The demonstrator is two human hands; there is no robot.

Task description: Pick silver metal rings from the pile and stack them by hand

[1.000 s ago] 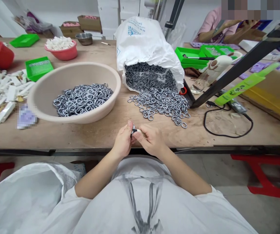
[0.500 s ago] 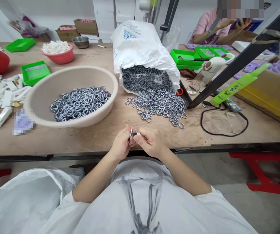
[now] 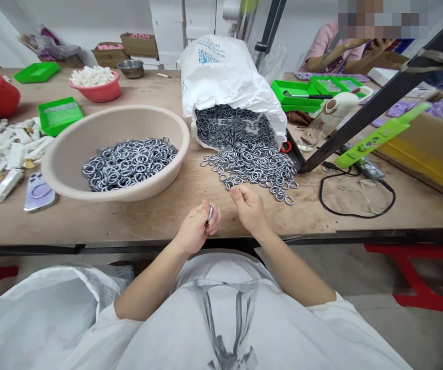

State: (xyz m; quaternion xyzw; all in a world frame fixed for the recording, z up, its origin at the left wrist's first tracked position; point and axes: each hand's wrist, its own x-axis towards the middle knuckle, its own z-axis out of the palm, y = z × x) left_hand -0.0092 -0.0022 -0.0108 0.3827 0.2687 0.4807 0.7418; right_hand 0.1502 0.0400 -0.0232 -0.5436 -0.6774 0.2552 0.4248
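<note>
My left hand (image 3: 198, 224) is closed on a grey ring (image 3: 209, 214), which stands upright between thumb and fingers above the table's front edge. To its right, my right hand (image 3: 249, 208) has its fingers curled and thumb pressed in; what it holds, if anything, is hidden. Its thumb tip is at the near edge of a heap of loose grey rings (image 3: 250, 162). That heap spills from the mouth of a white sack (image 3: 225, 69). Left of the heap, a beige basin (image 3: 115, 195) contains many similar rings.
A phone (image 3: 39, 194), white plastic pieces (image 3: 3, 154) and a green tray (image 3: 59, 115) lie left of the basin. On the right, a black post (image 3: 345, 136) slants over the table near a looped cable (image 3: 360, 216). Another person (image 3: 325, 49) sits across at the back right.
My right hand has parted from my left and moved up and right to the heap's edge. The dark piece seen between the hands no longer shows. My left hand keeps the ring.
</note>
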